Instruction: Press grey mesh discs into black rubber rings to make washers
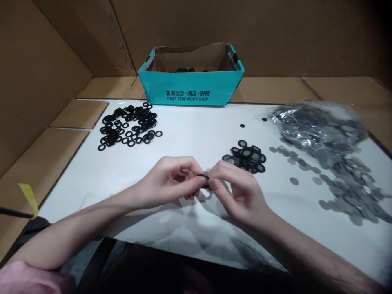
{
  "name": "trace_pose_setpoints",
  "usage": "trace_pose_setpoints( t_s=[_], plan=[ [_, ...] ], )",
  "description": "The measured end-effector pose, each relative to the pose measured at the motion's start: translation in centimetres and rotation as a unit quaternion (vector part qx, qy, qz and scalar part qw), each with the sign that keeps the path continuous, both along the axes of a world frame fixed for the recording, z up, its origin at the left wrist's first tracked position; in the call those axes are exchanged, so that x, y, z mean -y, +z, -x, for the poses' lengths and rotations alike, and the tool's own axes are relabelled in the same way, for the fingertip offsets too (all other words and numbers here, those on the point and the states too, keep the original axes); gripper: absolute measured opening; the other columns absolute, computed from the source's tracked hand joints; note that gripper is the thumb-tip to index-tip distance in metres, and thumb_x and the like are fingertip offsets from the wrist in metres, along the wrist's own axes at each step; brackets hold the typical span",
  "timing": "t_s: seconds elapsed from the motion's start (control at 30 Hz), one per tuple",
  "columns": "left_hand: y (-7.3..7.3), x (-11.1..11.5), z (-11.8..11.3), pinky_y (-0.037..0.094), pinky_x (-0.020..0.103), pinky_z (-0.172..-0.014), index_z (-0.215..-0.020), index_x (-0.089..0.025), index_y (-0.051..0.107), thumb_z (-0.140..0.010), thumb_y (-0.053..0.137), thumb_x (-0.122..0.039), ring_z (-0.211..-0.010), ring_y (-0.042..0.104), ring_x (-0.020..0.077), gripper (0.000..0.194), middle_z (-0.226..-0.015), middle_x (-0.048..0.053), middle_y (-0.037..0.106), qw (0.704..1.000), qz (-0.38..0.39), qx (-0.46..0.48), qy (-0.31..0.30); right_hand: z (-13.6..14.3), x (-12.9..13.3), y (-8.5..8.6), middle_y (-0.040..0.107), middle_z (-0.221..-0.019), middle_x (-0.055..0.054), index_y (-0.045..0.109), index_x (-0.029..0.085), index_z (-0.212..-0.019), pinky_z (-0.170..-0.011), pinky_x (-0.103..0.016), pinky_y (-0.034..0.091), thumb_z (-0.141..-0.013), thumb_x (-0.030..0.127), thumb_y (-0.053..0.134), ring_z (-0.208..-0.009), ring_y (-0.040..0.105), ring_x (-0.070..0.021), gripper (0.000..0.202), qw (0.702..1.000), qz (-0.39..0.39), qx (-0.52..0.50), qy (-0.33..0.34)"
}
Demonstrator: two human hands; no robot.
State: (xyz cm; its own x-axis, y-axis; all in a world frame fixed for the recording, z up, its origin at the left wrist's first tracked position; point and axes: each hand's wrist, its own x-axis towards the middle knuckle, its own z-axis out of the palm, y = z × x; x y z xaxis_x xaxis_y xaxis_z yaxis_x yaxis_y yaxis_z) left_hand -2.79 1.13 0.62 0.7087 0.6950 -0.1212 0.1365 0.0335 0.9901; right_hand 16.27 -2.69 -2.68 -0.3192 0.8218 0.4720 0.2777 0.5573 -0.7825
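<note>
Black ring [204, 175] clear of table [186, 130] edges

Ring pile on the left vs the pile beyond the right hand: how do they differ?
The left pile shows open-centred rings; the right pile shows grey discs in its rings.
The left pile spreads wider; the right pile is more compact.
Both have black rings on the white tabletop.

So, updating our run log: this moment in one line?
left hand: pinching black ring | right hand: pinching same ring | nearby: disc-filled rings, loose grey discs
</note>
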Motion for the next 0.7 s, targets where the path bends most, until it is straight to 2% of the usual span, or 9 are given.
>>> trace_pose_setpoints(
  t_s=[0.17, 0.27, 0.37, 0.47, 0.6, 0.7],
  plan=[
    [0.4, -0.5, 0.3, 0.048, 0.017, -0.053, -0.083, -0.012, 0.058, -0.09, 0.06, -0.024, -0.056, 0.058, 0.0085, 0.014, -0.063, -0.001, 0.059, 0.999, 0.025, -0.022, -0.029, -0.1, 0.1, 0.5, 0.054, -0.066, 0.001, 0.052, 0.018, -0.075, -0.061, -0.025, 0.04, -0.089, 0.007, 0.049, -0.064, 0.05, -0.0093, 0.018, 1.0, -0.015, 0.011, 0.001],
    [0.6, -0.9, 0.5, 0.044, 0.016, -0.05, -0.085, -0.011, 0.06, -0.089, 0.062, -0.026, -0.054, 0.057, 0.008, 0.016, -0.062, -0.001, 0.059, 0.997, 0.017, -0.054, -0.058, 0.0, 0.2, 0.3, 0.055, -0.066, 0.001, 0.053, 0.018, -0.076, -0.061, -0.026, 0.039, -0.089, 0.009, 0.05, -0.063, 0.05, -0.0098, 0.016, 0.999, -0.029, 0.026, -0.002],
    [0.7, -1.1, 0.4, 0.042, 0.016, -0.05, -0.084, -0.011, 0.062, -0.087, 0.063, -0.025, -0.054, 0.055, 0.0074, 0.015, -0.062, -0.002, 0.058, 0.997, 0.004, -0.06, -0.055, -0.1, 0.1, 0.0, 0.056, -0.067, 0.001, 0.054, 0.018, -0.078, -0.061, -0.028, 0.038, -0.089, 0.01, 0.05, -0.063, 0.051, -0.0106, 0.015, 0.997, -0.047, 0.051, -0.012],
    [0.6, -1.1, 0.2, 0.043, 0.017, -0.055, -0.083, -0.01, 0.064, -0.085, 0.064, -0.021, -0.06, 0.054, 0.008, 0.011, -0.067, 0.0, 0.06, 0.998, -0.038, -0.047, -0.022, -0.3, 0.0, 0.0, 0.059, -0.068, 0.0, 0.054, 0.018, -0.079, -0.061, -0.031, 0.036, -0.09, 0.011, 0.048, -0.063, 0.053, -0.0118, 0.014, 0.994, -0.065, 0.084, -0.023],
    [0.4, -0.8, 0.1, 0.041, 0.019, -0.057, -0.083, -0.01, 0.067, -0.085, 0.064, -0.02, -0.063, 0.051, 0.0088, 0.011, -0.07, 0.002, 0.06, 0.989, -0.139, -0.047, -0.003, -0.6, -0.3, 0.3, 0.06, -0.069, -0.001, 0.054, 0.018, -0.081, -0.062, -0.032, 0.033, -0.089, 0.013, 0.047, -0.063, 0.053, -0.0135, 0.012, 0.987, -0.09, 0.128, -0.03],
    [0.4, -0.4, 0.1, 0.041, 0.02, -0.058, -0.085, -0.011, 0.065, -0.089, 0.061, -0.024, -0.063, 0.052, 0.0092, 0.015, -0.072, 0.002, 0.061, 0.986, -0.156, -0.06, -0.009, -0.5, -0.4, 0.4, 0.059, -0.067, -0.001, 0.053, 0.018, -0.079, -0.061, -0.032, 0.033, -0.089, 0.011, 0.048, -0.062, 0.052, -0.0131, 0.013, 0.985, -0.102, 0.136, -0.033]
  ],
)
